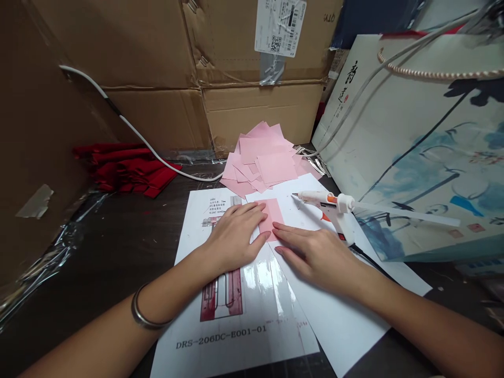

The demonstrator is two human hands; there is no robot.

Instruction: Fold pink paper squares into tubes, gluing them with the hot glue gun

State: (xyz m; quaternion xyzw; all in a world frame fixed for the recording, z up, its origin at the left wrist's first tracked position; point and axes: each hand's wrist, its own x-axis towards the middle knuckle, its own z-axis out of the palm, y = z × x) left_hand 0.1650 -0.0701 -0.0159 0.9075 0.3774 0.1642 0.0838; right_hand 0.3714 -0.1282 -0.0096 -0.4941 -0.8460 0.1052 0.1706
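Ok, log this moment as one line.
left hand: on pink sheet | right hand: at its right edge | glue gun: on white paper

The paper slips [271,152] are plain pink; the folded cloth [129,170] is deep red. The glue gun [326,202] is white with orange parts. The worktop [114,236] is dark brown, and the paper bag [433,142] is off-white, patterned with blue washes, black brushstrokes and reddish square seals.
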